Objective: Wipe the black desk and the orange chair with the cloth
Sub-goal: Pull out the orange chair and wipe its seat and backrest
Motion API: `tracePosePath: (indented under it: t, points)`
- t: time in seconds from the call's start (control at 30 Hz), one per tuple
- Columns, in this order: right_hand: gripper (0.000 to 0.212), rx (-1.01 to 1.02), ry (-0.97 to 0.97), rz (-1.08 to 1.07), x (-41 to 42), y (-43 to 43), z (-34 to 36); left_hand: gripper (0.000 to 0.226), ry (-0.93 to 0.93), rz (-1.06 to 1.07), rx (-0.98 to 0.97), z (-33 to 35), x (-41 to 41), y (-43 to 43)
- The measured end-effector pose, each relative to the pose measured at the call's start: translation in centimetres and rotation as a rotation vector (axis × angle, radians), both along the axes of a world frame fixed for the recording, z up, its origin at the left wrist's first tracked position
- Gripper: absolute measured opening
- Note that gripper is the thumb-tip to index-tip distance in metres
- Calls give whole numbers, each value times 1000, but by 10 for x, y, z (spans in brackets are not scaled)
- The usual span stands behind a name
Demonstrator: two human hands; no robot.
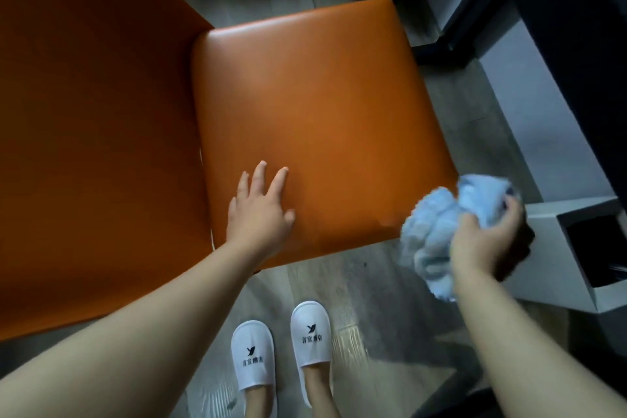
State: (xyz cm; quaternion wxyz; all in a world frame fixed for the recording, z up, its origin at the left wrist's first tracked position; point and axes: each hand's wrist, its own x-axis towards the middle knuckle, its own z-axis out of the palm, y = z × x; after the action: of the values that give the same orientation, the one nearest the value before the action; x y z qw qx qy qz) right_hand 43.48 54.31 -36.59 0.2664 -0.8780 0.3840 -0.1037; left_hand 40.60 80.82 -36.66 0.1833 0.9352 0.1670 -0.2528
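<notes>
Resting flat on the near left part of the seat [315, 119], the left hand [259, 214] is seen with its fingers straight and spread, the palm laid against the orange leather. The cloth [437, 231], pale blue and bunched into a loose wad, is gripped by the right hand [485, 241], whose fingers are curled around it. The cloth is held just off the seat's near right corner, over the floor [356, 285], and whether it touches the seat edge cannot be told. Both forearms are bare and are stretched forward from the bottom of the view.

The chair's backrest [95, 132] is shown as a broad orange panel filling the left side, joined to the seat along a dark seam. The seat is square with rounded corners, and a dull sheen is carried across its top.

Below the hands, two white slippers [281, 356] with dark printed logos are seen side by side on the grey wood-grain floor. A white bin [556, 265] with a black liner is placed just right of the cloth. A black surface [583, 54] and its dark leg are seen at the upper right, well apart from the hands.
</notes>
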Motion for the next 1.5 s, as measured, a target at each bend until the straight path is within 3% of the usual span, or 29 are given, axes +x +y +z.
tracePosePath:
  t: [0.07, 0.13, 0.2, 0.27, 0.33, 0.4, 0.43, 0.47, 0.5, 0.57, 0.63, 0.67, 0.73, 0.9, 0.97, 1.07, 1.2, 1.3, 1.4, 1.5]
  points:
    - [50, -99, -138, 465, -1, 43, 1, 71, 51, -39, 14, -5, -5, 2]
    - [53, -327, -85, 1001, -7, 77, -13, 74, 123, -124, 39, -11, -14, 8]
    - [61, -508, 7, 1324, -3, 76, -29, 77, 151, -208, 66, -14, -21, 13]
    - [65, -497, 131, 1251, 3, 56, -32, 78, 155, -244, 66, -15, -25, 16]
    - [56, -343, 246, 817, 0, 24, -31, 77, 154, -252, 45, -14, -30, 16]
    - [48, -71, 208, 233, -1, 0, -24, 75, 134, -247, 25, -13, -32, 17]
    - [47, 28, 161, 28, -2, -2, -18, 73, 121, -236, 13, -12, -34, 17]
    - [48, 37, 116, -28, -4, 5, -13, 71, 108, -221, 3, -12, -35, 17]
    - [50, 1, 52, 54, -6, 16, -11, 69, 95, -197, -7, -11, -37, 15]
    - [55, -99, -76, 493, -18, 44, -15, 65, 80, -132, -38, -9, -40, 9]
    - [64, -286, -61, 923, -36, 61, -31, 64, 85, -118, -62, -7, -44, 4]
    - [70, -355, -12, 1010, -42, 58, -41, 64, 87, -132, -62, -7, -46, 3]
    - [70, -332, 60, 895, -44, 45, -48, 65, 97, -164, -53, -7, -50, 6]
    - [44, -17, 294, 79, -54, 5, -35, 70, 121, -205, -38, -6, -50, 13]
    - [43, 33, 286, -5, -60, -4, -24, 67, 154, -191, -54, -2, -52, 12]
    - [46, 137, 172, 73, -68, 17, 1, 53, 154, -54, -162, 15, -53, 3]
    - [45, 194, -73, 404, -81, 85, 43, 39, 115, 675, -822, 55, -57, -16]
    - [48, 217, -119, 656, -92, 127, 67, 24, 169, 1020, -1126, 86, -59, -25]
    - [49, 164, -89, 911, -100, 140, 92, 30, 193, 1090, -1202, 118, -61, -26]
    - [51, 115, -75, 1046, -102, 131, 117, 20, 135, 998, -1201, 148, -67, -17]
